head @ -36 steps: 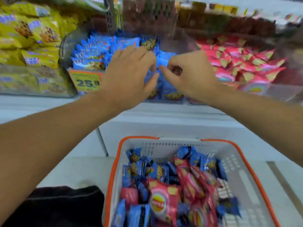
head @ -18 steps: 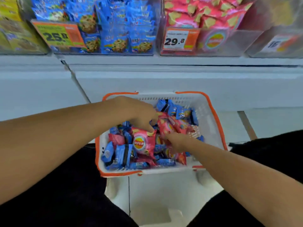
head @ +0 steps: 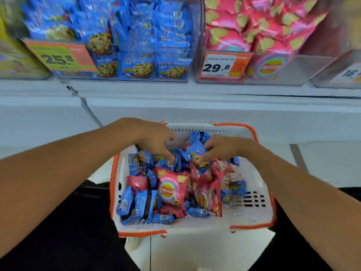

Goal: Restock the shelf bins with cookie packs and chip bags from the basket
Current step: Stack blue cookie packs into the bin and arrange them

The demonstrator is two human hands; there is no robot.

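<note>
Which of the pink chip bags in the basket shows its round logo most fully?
The large pink chip bag in the middle of the basket: it lies face up on top, while the other pink bags are tilted or partly covered.

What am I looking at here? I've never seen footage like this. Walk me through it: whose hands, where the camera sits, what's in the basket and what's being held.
No machine here: a person restocks a shop shelf with bare hands. The one camera is worn on the head and looks forward and down, so both forearms reach in from the bottom.

Below sits a white basket with an orange rim, holding a jumble of blue cookie packs and pink chip bags; one pink chip bag lies face up in the middle.

The left hand digs its fingers down among the blue packs; whether it grips one is hidden. The right hand pinches a blue cookie pack at the far end.

Above, clear shelf bins wait: the blue cookie bin with the 25.8 tag, and the pink chip bin with the 29.8 tag.
</note>
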